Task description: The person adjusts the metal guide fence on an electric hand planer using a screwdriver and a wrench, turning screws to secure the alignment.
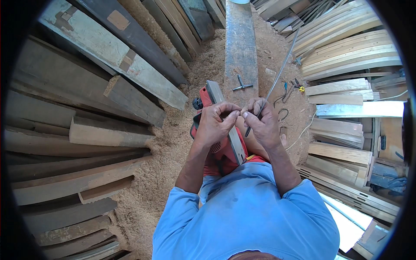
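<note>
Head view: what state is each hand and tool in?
Left hand: thumb and finger pinched together.
Right hand: gripping the metal rod.
Metal rod: held slanting.
Red power tool: metal face exposed; whether running, cannot tell.
T-shaped tool: lying on the long board.
Yellow-ended tool: lying on the sawdusty floor.

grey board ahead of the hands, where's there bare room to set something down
The board looks bare from the T-shaped tool up to the pale object at its far end. Nearer the lap it's crowded: left hand, right hand, rod, red power tool.
</note>
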Demonstrator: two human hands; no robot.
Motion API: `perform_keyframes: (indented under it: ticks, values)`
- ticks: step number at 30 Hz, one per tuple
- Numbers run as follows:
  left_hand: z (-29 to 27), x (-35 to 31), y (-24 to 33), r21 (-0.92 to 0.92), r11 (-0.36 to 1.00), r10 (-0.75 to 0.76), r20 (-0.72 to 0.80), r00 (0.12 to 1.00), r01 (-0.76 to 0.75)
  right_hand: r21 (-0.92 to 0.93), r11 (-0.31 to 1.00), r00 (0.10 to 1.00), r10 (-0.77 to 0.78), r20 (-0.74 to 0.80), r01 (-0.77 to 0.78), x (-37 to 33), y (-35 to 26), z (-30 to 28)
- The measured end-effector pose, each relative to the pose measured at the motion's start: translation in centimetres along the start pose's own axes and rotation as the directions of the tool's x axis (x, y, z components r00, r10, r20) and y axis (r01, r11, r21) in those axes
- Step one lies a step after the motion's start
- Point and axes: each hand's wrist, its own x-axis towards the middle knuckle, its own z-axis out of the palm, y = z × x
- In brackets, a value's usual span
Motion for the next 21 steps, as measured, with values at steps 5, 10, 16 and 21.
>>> perform_keyframes:
  ticks: [5, 10, 16, 21]
  values:
    - [0.0, -0.1, 0.1, 0.093, 0.996, 0.009, -0.015, 1.000, -0.008, -0.152, 0.988, 1.000, 0.012, -0.003, -0.012, -0.2, -0.4, 0.3]
    - [0.2, -0.2, 0.9, 0.445, 0.841, 0.357, -0.030, 0.934, -0.307, -0.472, 0.881, 0.999, 0.037, 0.020, -0.023, -0.2, -0.3, -0.4]
    - [0.2, -0.2, 0.6, 0.538, 0.757, 0.446, -0.012, 0.895, -0.371, -0.412, 0.911, 1.000, -0.009, 0.006, 0.011, -0.3, 0.9, -0.5]
    - [0.2, -0.3, 0.3, 0.560, 0.764, 0.419, -0.054, 0.906, -0.320, -0.191, 0.981, 0.999, -0.030, -0.021, 0.026, -0.3, 0.7, 0.8]
